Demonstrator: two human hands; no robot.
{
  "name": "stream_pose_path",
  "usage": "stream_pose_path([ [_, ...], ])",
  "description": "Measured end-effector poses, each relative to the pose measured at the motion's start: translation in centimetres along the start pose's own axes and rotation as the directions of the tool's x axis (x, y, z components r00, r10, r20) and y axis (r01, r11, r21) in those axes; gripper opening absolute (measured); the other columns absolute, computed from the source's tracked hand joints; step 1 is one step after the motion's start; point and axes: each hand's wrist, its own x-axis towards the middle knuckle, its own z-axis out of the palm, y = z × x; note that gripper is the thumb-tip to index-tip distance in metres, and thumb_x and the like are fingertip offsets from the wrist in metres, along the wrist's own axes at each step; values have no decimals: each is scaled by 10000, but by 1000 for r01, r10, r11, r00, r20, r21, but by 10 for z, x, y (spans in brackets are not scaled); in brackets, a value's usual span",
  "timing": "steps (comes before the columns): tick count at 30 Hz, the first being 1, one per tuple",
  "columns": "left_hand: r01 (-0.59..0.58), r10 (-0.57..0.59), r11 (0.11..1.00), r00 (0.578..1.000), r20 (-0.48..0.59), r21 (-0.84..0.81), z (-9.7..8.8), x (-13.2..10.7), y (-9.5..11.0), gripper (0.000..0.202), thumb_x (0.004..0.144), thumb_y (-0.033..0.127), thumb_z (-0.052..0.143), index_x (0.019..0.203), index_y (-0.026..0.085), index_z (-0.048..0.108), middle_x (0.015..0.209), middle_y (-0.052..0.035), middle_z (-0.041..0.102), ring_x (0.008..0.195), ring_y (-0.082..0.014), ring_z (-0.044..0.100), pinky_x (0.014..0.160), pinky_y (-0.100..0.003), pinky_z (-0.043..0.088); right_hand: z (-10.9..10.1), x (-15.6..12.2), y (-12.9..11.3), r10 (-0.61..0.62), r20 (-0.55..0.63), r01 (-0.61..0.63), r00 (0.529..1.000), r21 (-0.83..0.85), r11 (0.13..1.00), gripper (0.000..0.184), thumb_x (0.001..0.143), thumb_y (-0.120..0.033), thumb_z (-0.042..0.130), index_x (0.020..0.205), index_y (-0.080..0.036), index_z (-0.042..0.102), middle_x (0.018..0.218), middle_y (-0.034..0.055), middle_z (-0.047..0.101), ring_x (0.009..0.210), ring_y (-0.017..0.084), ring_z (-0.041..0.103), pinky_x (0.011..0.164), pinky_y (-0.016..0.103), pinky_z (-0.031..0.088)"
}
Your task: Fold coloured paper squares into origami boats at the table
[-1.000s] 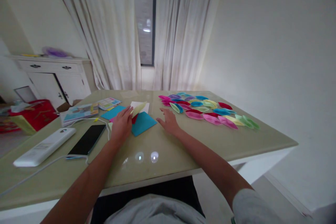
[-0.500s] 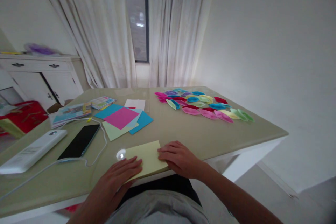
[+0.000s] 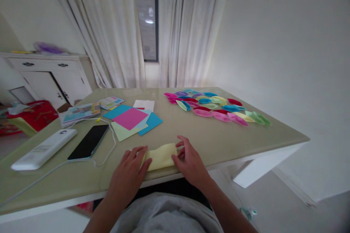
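A pale yellow sheet of paper (image 3: 162,157), bent over into a narrow strip, is at the table's front edge between my hands. My left hand (image 3: 130,169) grips its left end, thumb on the near side and fingers over the far edge. At the right end, my right hand (image 3: 189,162) pinches the sheet between thumb and curled fingers. Beyond my hands, several loose sheets lie overlapped: a magenta sheet (image 3: 130,118) on top, a blue sheet (image 3: 151,123) and a pale green sheet (image 3: 123,132) under it.
Several folded, leaf-shaped coloured papers (image 3: 213,107) are spread at the back right. On the left lie a black phone (image 3: 89,142), a white power bank (image 3: 45,149), a white cable (image 3: 113,140) and booklets (image 3: 82,112). The table's right edge (image 3: 307,139) is near the wall.
The yellow sheet lay flat under both hands; now it is bent over into a narrower strip. My fingers have closed on its two ends. The view has shifted slightly.
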Motion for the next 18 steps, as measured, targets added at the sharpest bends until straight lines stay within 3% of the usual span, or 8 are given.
stream_pose_path([
  [1,-5,5,1000,1000,21,-5,-1,1,0,471,995,466,548,1365,214,694,1320,-141,722,1237,-382,632,1135,-576,482,0,-1,0,1,-9,-1,1000,19,1000,489,933,-180,655,1405,-225,536,1228,92,673,848,185,689,852,362,588],
  [6,18,-11,997,995,102,-73,-8,2,-1,376,954,433,632,1260,242,742,1159,-114,720,1132,-348,651,1051,-525,506,-4,-8,-2,-50,16,49,999,41,998,420,866,-91,598,1258,-234,647,1206,98,677,965,232,689,944,407,583],
  [12,88,-55,966,989,140,-243,-16,7,-2,172,874,414,699,916,248,705,989,-63,721,960,-302,684,885,-446,535,-4,-8,-3,55,23,-57,998,66,996,533,925,-330,739,1427,-244,580,1218,97,730,935,244,712,939,438,600],
  [16,168,-104,904,978,180,-394,-27,0,11,301,958,528,622,1049,245,668,839,-10,738,719,-218,697,638,-315,542,-8,-6,-11,123,18,-124,992,232,965,543,887,-408,800,1383,-246,651,1306,113,729,1091,280,706,977,435,576],
  [18,216,-135,835,972,193,-506,-34,-9,24,430,941,585,658,1209,249,674,899,-13,786,760,-206,740,652,-283,571,-13,-8,-20,156,38,-157,987,429,890,448,915,-461,777,1300,-244,704,1238,92,761,1059,263,717,915,396,584],
])
